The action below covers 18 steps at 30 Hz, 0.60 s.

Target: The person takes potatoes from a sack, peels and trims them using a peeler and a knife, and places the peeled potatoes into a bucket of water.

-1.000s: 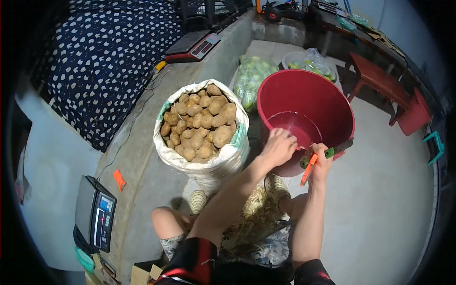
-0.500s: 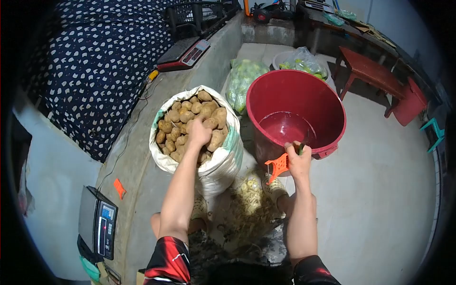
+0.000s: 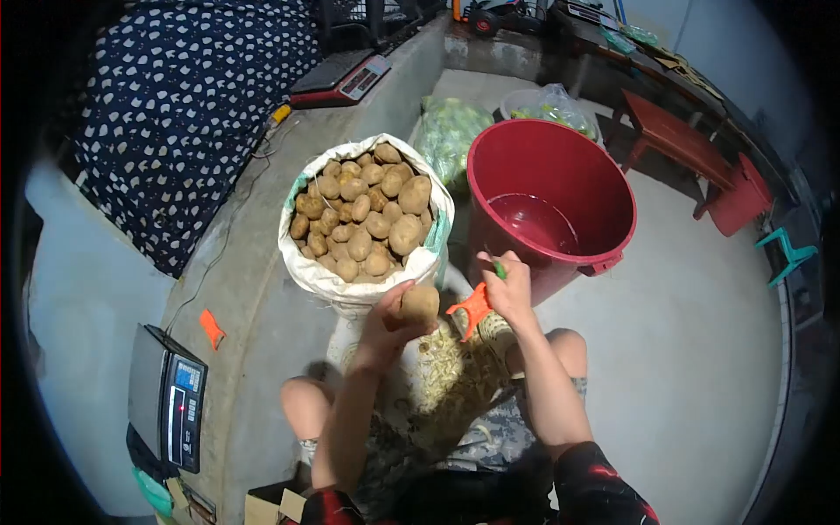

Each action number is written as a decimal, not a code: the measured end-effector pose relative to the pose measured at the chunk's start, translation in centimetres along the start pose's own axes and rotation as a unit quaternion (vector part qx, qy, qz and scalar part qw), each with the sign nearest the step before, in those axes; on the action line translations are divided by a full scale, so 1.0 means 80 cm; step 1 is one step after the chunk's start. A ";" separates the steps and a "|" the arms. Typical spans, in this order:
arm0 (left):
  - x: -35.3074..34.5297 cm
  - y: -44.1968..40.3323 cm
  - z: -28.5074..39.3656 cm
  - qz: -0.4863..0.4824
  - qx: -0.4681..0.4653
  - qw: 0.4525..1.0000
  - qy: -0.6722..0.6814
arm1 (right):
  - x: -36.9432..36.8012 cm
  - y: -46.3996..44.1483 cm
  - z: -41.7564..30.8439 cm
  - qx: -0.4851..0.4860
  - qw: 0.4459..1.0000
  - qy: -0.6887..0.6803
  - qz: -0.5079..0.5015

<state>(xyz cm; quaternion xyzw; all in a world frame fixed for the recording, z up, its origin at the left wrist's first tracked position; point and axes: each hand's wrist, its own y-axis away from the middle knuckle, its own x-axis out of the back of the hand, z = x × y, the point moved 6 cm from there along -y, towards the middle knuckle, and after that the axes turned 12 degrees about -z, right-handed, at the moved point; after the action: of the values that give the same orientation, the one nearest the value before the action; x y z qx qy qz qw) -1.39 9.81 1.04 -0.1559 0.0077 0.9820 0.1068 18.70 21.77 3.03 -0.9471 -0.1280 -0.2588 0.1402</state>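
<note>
Here's the sack of potatoes (image 3: 337,291) gaping open; just before it the left hand (image 3: 383,331) is clasping a single potato (image 3: 420,305), peelings (image 3: 440,376) are lying below, the orange peeler (image 3: 475,307) is jutting from the gripping right hand (image 3: 509,287), and the red bucket (image 3: 544,166) is standing just beyond.

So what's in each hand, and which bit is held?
Left hand: a potato, gripped round its left side. Right hand: an orange peeler, by its handle end, plus something green.

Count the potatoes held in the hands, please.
1: a potato in the left hand, near the white sack. The right hand holds an orange peeler; another hidden potato seems unlikely.
</note>
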 end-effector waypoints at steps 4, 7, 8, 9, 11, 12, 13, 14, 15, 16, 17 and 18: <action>-0.015 0.025 -0.039 -0.014 -0.061 0.976 0.207 | -0.047 0.002 0.002 0.041 0.999 0.030 0.015; -0.006 0.034 -0.052 0.004 -0.044 0.970 0.238 | -0.064 0.000 -0.004 0.008 0.999 0.044 -0.020; -0.003 0.038 -0.050 0.012 -0.044 0.974 0.222 | -0.069 0.001 -0.006 -0.006 0.999 0.022 -0.028; 0.001 0.039 -0.051 0.020 -0.038 0.971 0.234 | -0.071 0.000 -0.012 0.010 0.999 0.029 -0.039; 0.006 0.045 -0.048 0.021 -0.041 0.975 0.217 | -0.075 0.000 -0.025 0.044 0.998 0.040 -0.034; 0.007 0.047 -0.046 0.022 -0.040 0.979 0.196 | -0.077 0.001 -0.034 0.077 0.996 0.046 -0.028; 0.010 0.049 -0.048 0.029 -0.047 0.980 0.190 | -0.080 0.002 -0.034 0.077 0.995 0.050 -0.031; 0.012 0.051 -0.046 0.031 -0.048 0.980 0.193 | -0.084 0.002 -0.032 0.076 0.995 0.055 -0.034; 0.012 0.053 -0.041 0.012 -0.032 0.985 0.171 | -0.086 0.001 -0.037 0.075 0.995 0.059 -0.035; 0.010 0.054 -0.038 -0.006 -0.016 0.989 0.148 | -0.085 0.001 -0.042 0.076 0.995 0.059 -0.036; 0.013 0.055 -0.036 -0.005 -0.016 0.989 0.149 | -0.084 0.004 -0.050 0.108 0.990 0.078 -0.042; 0.012 0.056 -0.035 -0.019 -0.010 0.993 0.119 | -0.081 0.006 -0.062 0.139 0.985 0.096 -0.047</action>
<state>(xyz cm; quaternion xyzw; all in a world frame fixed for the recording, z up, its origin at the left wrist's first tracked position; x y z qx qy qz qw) -2.41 5.48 -2.01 -0.2730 0.0075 0.9542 0.1221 11.16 18.54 3.61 -0.8820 -0.1933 -0.3348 0.2693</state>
